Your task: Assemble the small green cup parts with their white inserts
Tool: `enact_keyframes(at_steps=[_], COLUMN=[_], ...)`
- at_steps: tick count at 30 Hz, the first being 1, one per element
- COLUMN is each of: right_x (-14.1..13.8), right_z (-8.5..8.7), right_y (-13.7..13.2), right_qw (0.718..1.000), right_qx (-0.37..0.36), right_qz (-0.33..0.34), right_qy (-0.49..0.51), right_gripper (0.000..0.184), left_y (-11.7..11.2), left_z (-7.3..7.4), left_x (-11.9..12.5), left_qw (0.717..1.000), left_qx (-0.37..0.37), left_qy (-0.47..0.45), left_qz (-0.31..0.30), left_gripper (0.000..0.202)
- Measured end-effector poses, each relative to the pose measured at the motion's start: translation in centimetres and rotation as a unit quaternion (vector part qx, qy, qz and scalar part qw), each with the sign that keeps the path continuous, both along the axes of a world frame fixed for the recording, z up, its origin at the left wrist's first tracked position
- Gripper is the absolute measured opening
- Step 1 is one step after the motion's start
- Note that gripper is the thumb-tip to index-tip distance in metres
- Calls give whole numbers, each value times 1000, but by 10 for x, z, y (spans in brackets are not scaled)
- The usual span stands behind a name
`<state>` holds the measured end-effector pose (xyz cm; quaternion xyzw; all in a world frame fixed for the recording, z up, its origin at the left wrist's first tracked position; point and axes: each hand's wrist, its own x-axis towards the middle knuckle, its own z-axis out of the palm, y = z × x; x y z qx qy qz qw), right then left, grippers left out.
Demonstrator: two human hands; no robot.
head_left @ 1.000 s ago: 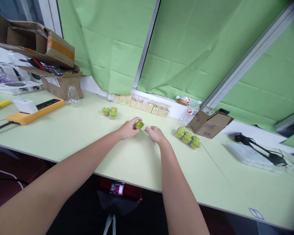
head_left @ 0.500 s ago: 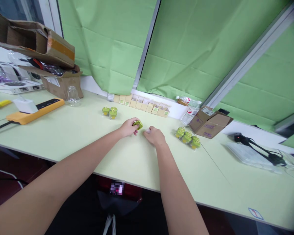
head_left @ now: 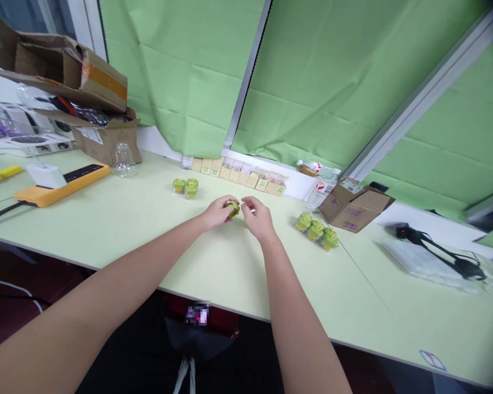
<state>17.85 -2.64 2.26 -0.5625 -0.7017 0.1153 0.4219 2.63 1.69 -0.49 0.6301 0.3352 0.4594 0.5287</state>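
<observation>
My left hand (head_left: pixel 222 212) is closed around a small green lid (head_left: pixel 234 208) above the middle of the table. Whether a clear cup is joined to the lid cannot be made out. Just right of it is my right hand (head_left: pixel 256 214), thumb and forefinger apart, with nothing visible between them. Three small clear cups with green tops and yellow contents (head_left: pixel 185 187) stand beyond my left hand. To the right of my right hand is a row of similar green-topped cups (head_left: pixel 315 230) with loops on top.
Small beige boxes (head_left: pixel 242 174) line the back edge beneath a green curtain (head_left: pixel 304 82). An orange power strip (head_left: pixel 61 189), a clear jar (head_left: pixel 124 161) and stacked cartons (head_left: pixel 107 139) are on the left. Bottles (head_left: pixel 318 192), a carton (head_left: pixel 353 205) and a black strap (head_left: pixel 431 249) occupy the right.
My right hand has risen slightly and its fingers have parted; the whitish clear piece at its fingertips no longer shows. The green lid has turned in my left hand, its hollow side now less visible.
</observation>
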Motion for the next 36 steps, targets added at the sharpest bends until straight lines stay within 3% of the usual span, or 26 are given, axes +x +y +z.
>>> enact_keyframes(at_steps=[6,14,20,25,28,31,36], right_x=[-10,-7,-18,-18,-18,-20,-27], right_z=[3,2,0,2,4,4,-2], right_y=[-3,0,1,1,1,3,6], right_qw=[996,978,908,859,844,836,836], right_qx=[-33,-82,-146,-167,-151,-108,-74], right_qz=[57,92,109,122,114,102,101], right_qy=[65,168,377,468,502,528,535], right_gripper=[25,31,43,42,41,43,46], left_y=[-2,4,4,0,1,1,-5], left_z=[-5,-11,-4,3,5,4,8], left_x=[1,-4,-7,-6,-2,0,1], left_qw=[999,989,981,977,972,970,989], left_qx=[39,138,175,193,165,88,-1], left_qy=[-16,22,21,21,1,-19,-68], left_qz=[-34,38,81,90,168,225,133], left_gripper=[30,45,45,43,43,38,27])
